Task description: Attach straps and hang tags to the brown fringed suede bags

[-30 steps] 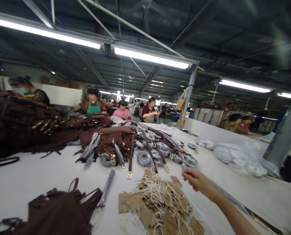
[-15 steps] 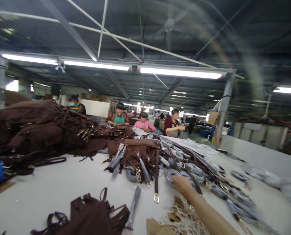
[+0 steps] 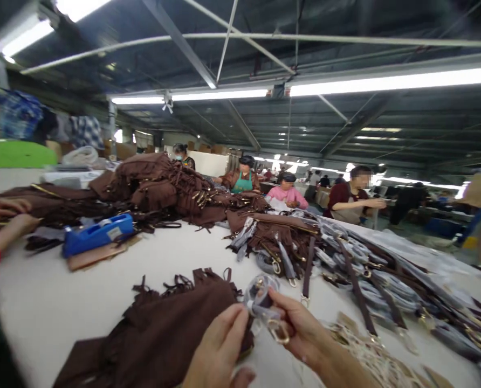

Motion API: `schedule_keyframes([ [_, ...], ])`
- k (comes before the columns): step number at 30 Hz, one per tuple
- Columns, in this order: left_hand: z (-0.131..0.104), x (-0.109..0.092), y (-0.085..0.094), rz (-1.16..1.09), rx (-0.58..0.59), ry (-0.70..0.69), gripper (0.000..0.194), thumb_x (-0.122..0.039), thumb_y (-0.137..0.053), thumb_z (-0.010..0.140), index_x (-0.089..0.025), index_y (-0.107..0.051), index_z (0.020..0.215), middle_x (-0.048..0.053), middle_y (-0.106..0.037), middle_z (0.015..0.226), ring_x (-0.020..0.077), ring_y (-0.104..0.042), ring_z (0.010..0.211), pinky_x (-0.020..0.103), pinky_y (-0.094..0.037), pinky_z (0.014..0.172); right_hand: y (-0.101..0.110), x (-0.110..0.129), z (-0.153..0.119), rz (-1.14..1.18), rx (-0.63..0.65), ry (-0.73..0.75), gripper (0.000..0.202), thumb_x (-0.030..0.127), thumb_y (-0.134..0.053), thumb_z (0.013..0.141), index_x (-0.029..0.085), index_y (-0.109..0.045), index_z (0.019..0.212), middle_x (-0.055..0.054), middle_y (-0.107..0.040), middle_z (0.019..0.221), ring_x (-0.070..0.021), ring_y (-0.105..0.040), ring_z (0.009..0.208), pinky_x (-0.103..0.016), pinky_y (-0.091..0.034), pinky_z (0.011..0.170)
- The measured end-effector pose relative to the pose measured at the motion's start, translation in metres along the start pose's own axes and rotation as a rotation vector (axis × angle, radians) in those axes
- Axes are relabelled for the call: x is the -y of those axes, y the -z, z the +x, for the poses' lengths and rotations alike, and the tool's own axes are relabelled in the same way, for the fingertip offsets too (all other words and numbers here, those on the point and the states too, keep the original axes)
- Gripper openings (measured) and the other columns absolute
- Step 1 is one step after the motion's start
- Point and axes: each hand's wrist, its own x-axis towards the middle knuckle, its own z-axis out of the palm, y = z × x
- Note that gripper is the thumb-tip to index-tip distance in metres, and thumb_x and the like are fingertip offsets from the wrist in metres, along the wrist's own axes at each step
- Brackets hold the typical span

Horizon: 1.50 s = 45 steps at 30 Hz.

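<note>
A coiled grey-wrapped strap (image 3: 260, 293) with a gold clasp is held between both hands at the lower middle. My right hand (image 3: 301, 326) pinches its right side, the clasp hanging by the fingers. On its left edge, the thumb and forefinger of my left hand (image 3: 224, 342) close on the coil. Just behind and left of my left hand, a dark brown fringed bag (image 3: 167, 323) lies flat on the white table (image 3: 200, 245).
Brown bags (image 3: 147, 183) are heaped at the back left, near a blue tape dispenser (image 3: 98, 234). More wrapped straps (image 3: 373, 293) and white strings (image 3: 362, 350) lie right. Another person's hands (image 3: 9, 215) work at far left; several people sit or stand beyond.
The view has turned left. My right hand has come back from the strap pile with a coiled strap, and my left hand has entered the view and grips it too.
</note>
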Motion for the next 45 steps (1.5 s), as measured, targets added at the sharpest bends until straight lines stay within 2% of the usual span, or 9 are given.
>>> schedule_keyframes([
  [7,0.003,-0.016,0.000,-0.089,-0.117,-0.053,0.027,-0.027,-0.045,0.098,-0.021,-0.064,0.116,0.010,-0.069,0.107,0.0214,-0.060,0.099,0.032,-0.049,0.088,-0.063,-0.067,-0.040,0.184,0.006,-0.275,0.041,0.033,-0.088,0.055,0.018,-0.052,0.067,0.011,-0.043,0.048,-0.0021,-0.038,0.040,-0.010,-0.028,0.038],
  [10,0.005,-0.015,0.011,-0.246,-0.127,0.204,0.024,-0.029,-0.048,0.097,-0.020,-0.070,0.094,0.004,-0.071,0.087,0.0178,-0.061,0.084,0.026,-0.047,0.077,-0.058,-0.076,-0.043,-0.255,0.021,-0.051,0.046,0.061,-0.073,0.067,0.019,-0.055,0.066,0.009,-0.041,0.049,-0.0045,-0.030,0.040,-0.015,-0.017,0.035],
  [15,0.010,-0.005,0.012,-0.287,-0.190,0.557,0.014,-0.023,-0.059,0.088,-0.023,-0.073,0.086,-0.001,-0.072,0.084,0.0174,-0.062,0.080,0.025,-0.045,0.077,-0.033,-0.060,-0.042,-0.801,-0.053,0.408,0.054,0.068,-0.043,0.086,0.022,-0.054,0.062,0.004,-0.044,0.052,-0.0115,-0.040,0.048,-0.023,-0.034,0.046],
  [20,0.008,-0.008,0.002,-0.348,-0.163,0.503,0.014,-0.020,-0.061,0.086,-0.024,-0.073,0.091,0.000,-0.074,0.092,0.0192,-0.062,0.088,0.025,-0.045,0.082,-0.043,-0.036,-0.038,-0.936,-0.104,0.588,0.044,0.055,-0.051,0.087,0.020,-0.061,0.113,-0.002,-0.066,0.082,-0.0164,-0.057,0.061,-0.026,-0.046,0.058],
  [25,0.006,-0.007,0.003,-0.337,-0.066,0.413,0.017,-0.023,-0.058,0.090,-0.025,-0.073,0.098,0.003,-0.073,0.106,0.0212,-0.062,0.102,0.029,-0.046,0.094,-0.060,-0.026,-0.026,-0.910,0.085,0.655,0.037,0.046,-0.044,0.093,0.020,-0.063,0.076,0.001,-0.058,0.064,-0.0148,-0.053,0.061,-0.025,-0.042,0.060],
  [31,0.003,0.001,0.029,-0.289,0.110,0.340,0.024,-0.022,-0.053,0.092,-0.028,-0.073,0.105,0.006,-0.062,0.129,0.0284,-0.041,0.135,0.054,-0.027,0.115,-0.063,-0.015,-0.032,-0.788,0.132,0.651,0.038,0.050,-0.046,0.093,0.019,-0.062,0.075,0.004,-0.047,0.056,-0.0116,-0.040,0.052,-0.023,-0.034,0.049],
  [34,0.013,-0.017,0.039,-0.287,0.028,0.368,0.043,-0.012,-0.054,0.083,-0.027,-0.062,0.123,0.007,-0.050,0.142,0.0283,-0.038,0.136,0.051,-0.029,0.114,-0.066,-0.009,-0.037,-0.795,0.143,0.698,0.038,0.050,-0.048,0.092,0.020,-0.063,0.075,0.004,-0.049,0.057,-0.0119,-0.040,0.052,-0.023,-0.033,0.048],
  [40,0.035,-0.030,0.024,-0.383,0.017,0.388,0.028,-0.033,-0.044,0.096,-0.020,-0.060,0.078,0.004,-0.060,0.083,0.0198,-0.054,0.089,0.033,-0.045,0.086,-0.062,-0.006,-0.040,-0.721,0.096,0.690,0.038,0.050,-0.048,0.093,0.020,-0.063,0.075,0.004,-0.049,0.057,-0.0101,-0.037,0.049,-0.022,-0.032,0.046],
  [45,0.019,-0.008,0.017,-0.499,0.082,0.324,0.043,-0.050,-0.040,0.097,-0.019,-0.053,0.070,0.003,-0.056,0.078,0.0206,-0.052,0.094,0.040,-0.032,0.106,-0.055,-0.011,-0.031,-0.650,0.075,0.618,0.042,0.057,-0.050,0.091,0.019,-0.063,0.076,0.006,-0.039,0.054,-0.0084,-0.030,0.046,-0.021,-0.024,0.041],
])
